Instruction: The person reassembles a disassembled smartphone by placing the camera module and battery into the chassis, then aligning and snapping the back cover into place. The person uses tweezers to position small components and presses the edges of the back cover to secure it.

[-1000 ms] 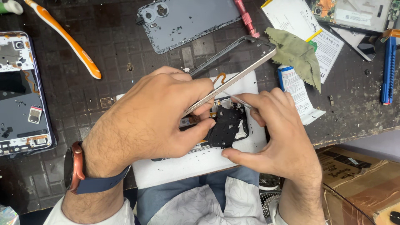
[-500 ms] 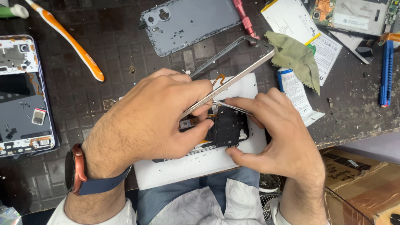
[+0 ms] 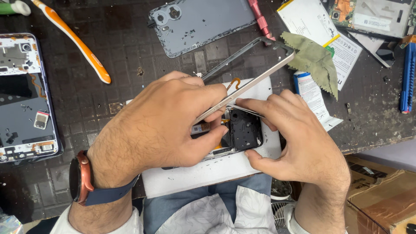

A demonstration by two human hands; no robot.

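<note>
An opened phone (image 3: 242,132) lies on a white pad (image 3: 203,171) at the desk's near edge, its black inner plate showing. My left hand (image 3: 160,121) grips the phone's metal frame (image 3: 255,76), which is tilted up off the body toward the far right. My right hand (image 3: 299,138) pinches thin metal tweezers (image 3: 245,110), their tips under my left fingers, while its thumb rests by the phone's lower right corner. Much of the phone is hidden under my left hand.
A grey phone back cover (image 3: 199,24) lies at the far middle, an orange toothbrush (image 3: 80,47) far left, another opened phone (image 3: 24,97) at the left edge. An olive cloth (image 3: 314,60), a white battery (image 3: 314,21), a blue tool (image 3: 407,71) sit right. Cardboard boxes (image 3: 381,195) stand below right.
The view has shifted slightly. My right hand has moved a little up and left over the phone with the tweezers; my left hand keeps its grip on the frame.
</note>
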